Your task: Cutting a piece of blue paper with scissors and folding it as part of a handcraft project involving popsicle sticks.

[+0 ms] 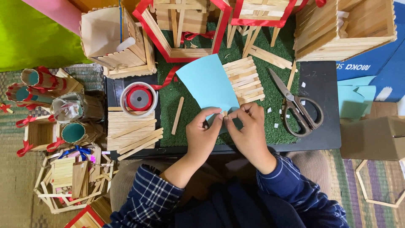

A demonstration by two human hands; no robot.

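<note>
Both hands meet over the near edge of a square of green artificial turf, which serves here as the landmark. The left hand and the right hand each pinch, thumb against curled fingers, the lower end of one sheet of light blue paper; the sheet stretches away from the hands across the middle of the turf. A small pale piece shows between the fingertips, too small to identify.

On the turf, just right of the sheet, lies one flat panel of wooden craft sticks glued side by side. Left of the sheet lies one single loose wooden craft stick. On the turf's right edge rests one pair of dark-handled metal scissors, blades closed. Just off the turf's left edge stands one spool of red ribbon in a white rim, and nearer the person from it, a heap of loose wooden sticks. Beyond the turf's far edge stand three stick-built boxes with red trim or plain sides. Left of the turf, well apart, lie four cardboard tubes.
</note>
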